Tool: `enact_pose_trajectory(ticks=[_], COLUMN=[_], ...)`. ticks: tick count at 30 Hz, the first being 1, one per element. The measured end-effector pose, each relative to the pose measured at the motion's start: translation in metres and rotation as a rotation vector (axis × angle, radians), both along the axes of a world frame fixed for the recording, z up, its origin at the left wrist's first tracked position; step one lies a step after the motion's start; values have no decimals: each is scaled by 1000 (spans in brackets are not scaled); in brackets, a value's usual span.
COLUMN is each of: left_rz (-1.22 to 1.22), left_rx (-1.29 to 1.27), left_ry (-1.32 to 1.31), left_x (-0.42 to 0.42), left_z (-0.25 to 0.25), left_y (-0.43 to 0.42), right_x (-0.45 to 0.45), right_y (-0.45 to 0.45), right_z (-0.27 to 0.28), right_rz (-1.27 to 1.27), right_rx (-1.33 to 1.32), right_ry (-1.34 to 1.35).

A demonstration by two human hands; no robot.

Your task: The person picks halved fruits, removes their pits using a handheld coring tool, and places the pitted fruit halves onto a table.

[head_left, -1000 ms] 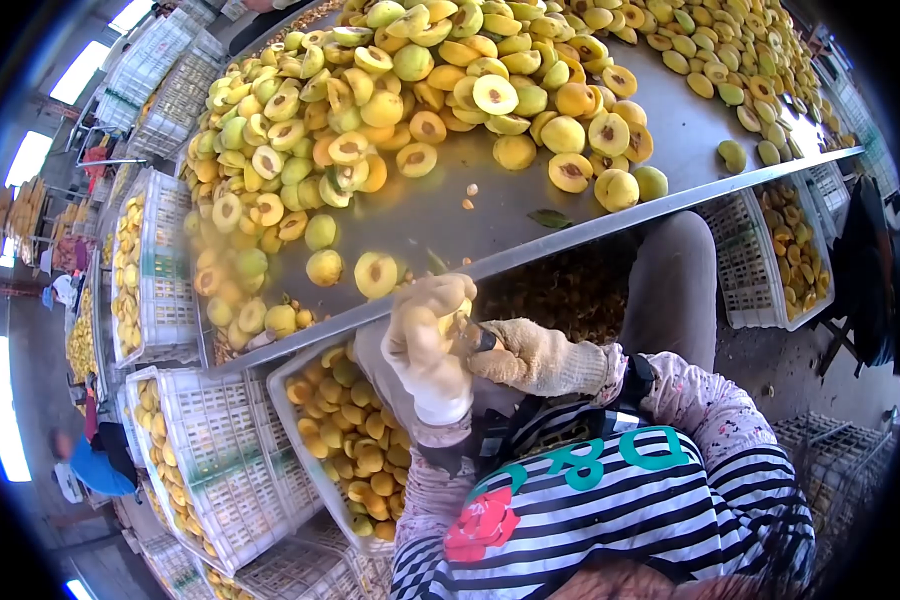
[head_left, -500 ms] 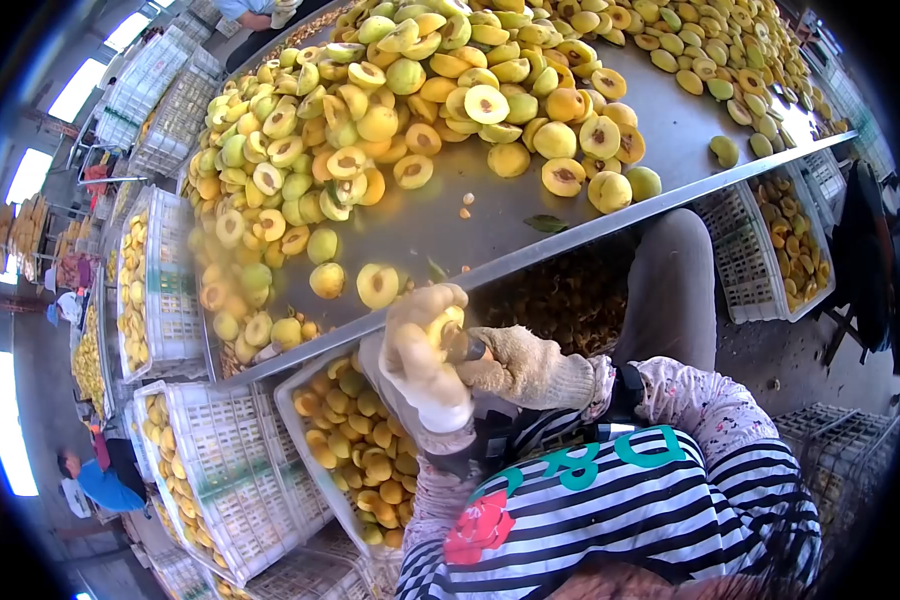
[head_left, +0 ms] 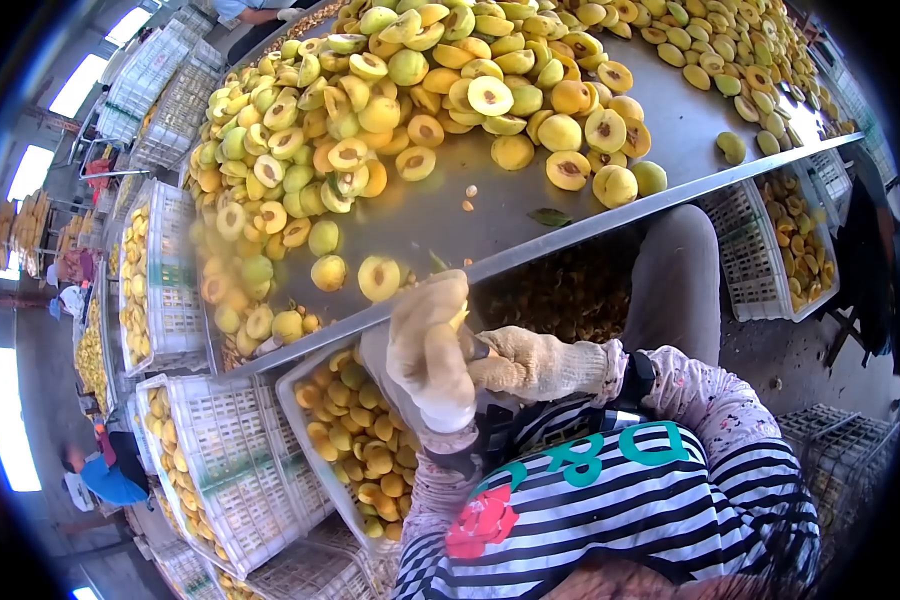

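My gloved left hand [head_left: 428, 345] is wrapped round a yellow fruit piece [head_left: 458, 318], of which only a small part shows between the fingers. Against it, my gloved right hand [head_left: 525, 362] grips a small tool with a dark handle [head_left: 478, 348]; its working end is hidden at the fruit. Both hands are together over my lap, just below the metal table's front edge [head_left: 510, 254]. A halved fruit [head_left: 379, 278] lies cut side up on the table beyond my left hand.
A large heap of halved fruit [head_left: 370, 110] covers much of the table. Below its edge stands a crate of fruit halves [head_left: 355, 440], with stacked crates [head_left: 235, 480] to the left. Another crate [head_left: 795, 240] is at the right. Co-workers [head_left: 110, 478] are at the left and top.
My left hand's fingers have closed further over the fruit, which shows less than before. The right hand stays beside it with the tool. The view has shifted slightly.
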State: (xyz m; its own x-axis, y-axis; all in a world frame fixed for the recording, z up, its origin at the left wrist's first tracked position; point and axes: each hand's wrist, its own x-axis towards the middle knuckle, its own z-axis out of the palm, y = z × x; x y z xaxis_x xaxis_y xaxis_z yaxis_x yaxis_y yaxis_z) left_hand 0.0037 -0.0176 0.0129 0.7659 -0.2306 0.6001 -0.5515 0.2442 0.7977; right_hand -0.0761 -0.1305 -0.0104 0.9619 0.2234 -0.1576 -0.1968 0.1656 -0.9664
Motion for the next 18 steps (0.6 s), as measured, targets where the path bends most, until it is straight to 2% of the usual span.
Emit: enact_pose_trajectory(ticks=[1,5,6,7,9,10,11,14,15,16,17,18], left_rz=[-14,-306,-345,-382,-448,-506,-561,-649,-642,-641,-542,-460], left_rx=[30,-337,-354,-373,-410,-347,-287,-133,-31,74,87,37], left_ry=[-23,402,468,535,690,712,733,778,785,787,765,704], left_x=[-2,-2,-1,1,4,9,16,25,30,33,26,19], left_z=[3,-6,-4,-2,1,0,-2,2,5,10,15,11], left_y=[0,1,1,3,6,11,17,28,33,35,31,28], right_x=[0,-5,-6,-7,-6,-6,-6,-4,-4,-4,-4,-1], right_y=[-2,2,4,3,-8,-10,-8,-7,-6,-5,-4,-6], right_z=[8,16,17,19,28,30,28,39,30,24,19,16], right_rz=[9,-89,-122,-105,8,68,63,61,50,69,83,106], right_rx=[12,-94,-131,-40,-126,-169,-329,-512,-453,-311,-169,-151], right_ry=[17,-40,-67,-30,83,144,142,91,36,93,150,171])
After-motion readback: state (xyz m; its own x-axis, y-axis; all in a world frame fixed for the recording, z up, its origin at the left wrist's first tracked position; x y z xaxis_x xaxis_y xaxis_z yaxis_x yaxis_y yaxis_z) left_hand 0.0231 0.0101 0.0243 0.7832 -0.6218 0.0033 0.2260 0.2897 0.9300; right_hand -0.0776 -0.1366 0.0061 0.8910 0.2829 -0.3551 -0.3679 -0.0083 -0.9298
